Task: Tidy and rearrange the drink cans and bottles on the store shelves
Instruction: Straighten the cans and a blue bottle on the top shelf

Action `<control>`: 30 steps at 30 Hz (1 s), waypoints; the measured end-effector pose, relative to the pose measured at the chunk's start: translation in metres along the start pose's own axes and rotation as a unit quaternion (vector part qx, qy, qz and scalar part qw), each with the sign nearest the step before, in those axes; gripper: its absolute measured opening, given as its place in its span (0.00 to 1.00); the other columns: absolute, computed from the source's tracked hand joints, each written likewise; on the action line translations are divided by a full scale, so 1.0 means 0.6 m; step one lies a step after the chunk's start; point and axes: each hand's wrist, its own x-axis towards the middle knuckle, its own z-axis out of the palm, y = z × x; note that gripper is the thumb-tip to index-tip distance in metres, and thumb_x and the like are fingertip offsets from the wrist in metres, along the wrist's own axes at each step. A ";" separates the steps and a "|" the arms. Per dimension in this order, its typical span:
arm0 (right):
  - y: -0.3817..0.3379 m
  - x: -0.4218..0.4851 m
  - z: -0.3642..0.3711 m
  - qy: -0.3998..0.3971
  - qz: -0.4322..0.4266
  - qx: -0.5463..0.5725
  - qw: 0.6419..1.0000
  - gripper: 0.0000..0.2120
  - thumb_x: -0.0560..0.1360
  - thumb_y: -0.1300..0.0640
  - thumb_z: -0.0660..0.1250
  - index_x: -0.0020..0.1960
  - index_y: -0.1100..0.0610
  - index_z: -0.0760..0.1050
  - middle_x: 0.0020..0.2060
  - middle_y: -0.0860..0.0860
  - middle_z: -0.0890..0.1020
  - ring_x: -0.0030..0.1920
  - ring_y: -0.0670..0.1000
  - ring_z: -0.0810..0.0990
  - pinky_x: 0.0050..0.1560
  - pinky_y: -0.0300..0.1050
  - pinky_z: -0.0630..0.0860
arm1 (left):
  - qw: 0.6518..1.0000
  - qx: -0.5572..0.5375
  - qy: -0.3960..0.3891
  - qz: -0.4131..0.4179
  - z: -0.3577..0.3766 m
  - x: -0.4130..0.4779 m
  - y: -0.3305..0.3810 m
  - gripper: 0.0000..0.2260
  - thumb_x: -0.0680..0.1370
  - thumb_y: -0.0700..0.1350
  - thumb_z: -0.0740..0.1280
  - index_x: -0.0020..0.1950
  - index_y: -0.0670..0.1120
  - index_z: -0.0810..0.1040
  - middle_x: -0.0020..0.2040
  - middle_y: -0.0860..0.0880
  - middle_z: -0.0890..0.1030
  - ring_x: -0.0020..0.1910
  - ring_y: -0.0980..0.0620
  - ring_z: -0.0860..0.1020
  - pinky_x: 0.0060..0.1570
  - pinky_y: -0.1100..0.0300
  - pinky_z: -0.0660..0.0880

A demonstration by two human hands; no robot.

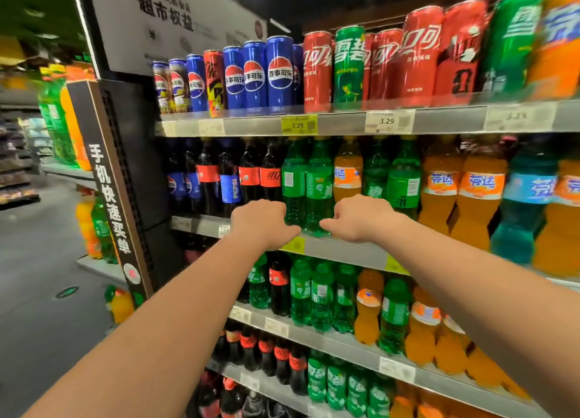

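Note:
Two green soda bottles [309, 182] stand side by side on the second shelf [342, 249], cola bottles [260, 175] to their left and an orange soda bottle [347, 172] to their right. My left hand [262, 221] hovers at the shelf edge in front of the left green bottle's base, fingers loosely bent, thumb pointing right. My right hand [357, 218] mirrors it before the right green bottle's base. Neither hand holds anything. On the top shelf [342, 124], a green can [348, 66] stands among red cola cans [317, 72], and a red can [215, 83] among blue cola cans [279, 72].
Lower shelves hold mixed rows of cola, green and orange bottles [367, 307]. A black end panel with white lettering [108, 197] borders the shelving on the left. Beyond it runs a grey aisle floor [37, 276]. Teal and orange bottles [527, 197] crowd the right side.

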 end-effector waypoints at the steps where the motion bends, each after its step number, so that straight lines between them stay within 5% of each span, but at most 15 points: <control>1: 0.011 0.003 -0.006 0.005 0.007 -0.004 1.000 0.22 0.78 0.37 0.53 0.45 0.55 0.73 0.42 0.52 0.75 0.45 0.56 0.74 0.44 0.47 0.69 | 1.000 -0.008 0.006 0.004 -0.002 0.008 0.011 0.22 0.75 0.61 0.61 0.63 0.50 0.75 0.60 0.48 0.78 0.60 0.45 0.75 0.52 0.52 0.71; 12: 0.059 0.025 -0.048 0.051 0.059 -0.002 0.997 0.23 0.77 0.37 0.54 0.54 0.54 0.75 0.45 0.51 0.74 0.46 0.55 0.74 0.44 0.47 0.69 | 0.997 -0.014 0.037 0.059 -0.044 0.075 0.059 0.23 0.76 0.62 0.59 0.65 0.49 0.73 0.63 0.47 0.77 0.61 0.45 0.74 0.53 0.52 0.72; 19: 0.035 0.047 -0.074 0.073 0.110 0.008 0.991 0.19 0.77 0.38 0.56 0.46 0.54 0.72 0.41 0.52 0.75 0.43 0.56 0.74 0.43 0.47 0.70 | 0.992 -0.029 0.054 0.109 -0.066 0.118 0.036 0.24 0.76 0.62 0.60 0.66 0.50 0.73 0.63 0.46 0.77 0.61 0.44 0.75 0.55 0.52 0.71; 30: 0.008 0.095 -0.183 0.274 0.159 0.138 0.939 0.14 0.75 0.49 0.62 0.50 0.59 0.78 0.46 0.55 0.81 0.48 0.58 0.77 0.45 0.48 0.75 | 0.969 -0.151 0.110 0.163 -0.135 0.217 0.015 0.19 0.74 0.58 0.64 0.58 0.47 0.77 0.59 0.43 0.78 0.58 0.41 0.75 0.52 0.52 0.72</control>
